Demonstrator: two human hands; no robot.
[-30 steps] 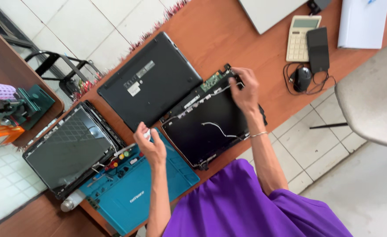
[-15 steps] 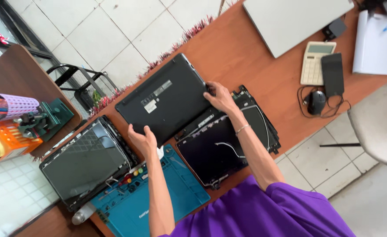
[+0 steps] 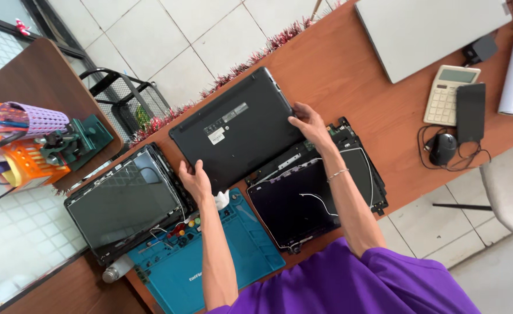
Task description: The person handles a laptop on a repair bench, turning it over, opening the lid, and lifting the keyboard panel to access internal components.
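Observation:
A black laptop base [image 3: 236, 131] lies upside down on the reddish-brown desk [image 3: 338, 75], its underside with white labels facing up. My left hand [image 3: 195, 181] grips its near left edge. My right hand [image 3: 310, 125] holds its right edge. Just beside it lies an opened black laptop shell [image 3: 314, 195] with loose white wires inside. A black screen panel [image 3: 125, 203] in its frame rests at the left. Under my left forearm sits a blue repair mat [image 3: 210, 261] with small coloured parts along its far edge.
A closed grey laptop [image 3: 431, 32], a cream calculator [image 3: 448, 93], a black phone [image 3: 470, 111] and a corded mouse [image 3: 442, 148] lie at the right. Orange and purple baskets [image 3: 18, 134] stand on a brown side table at the left. A grey chair [image 3: 509, 192] is at right.
My right hand left the opened shell and moved to the upside-down laptop's right edge. My left hand shifted onto its near left edge. The view panned.

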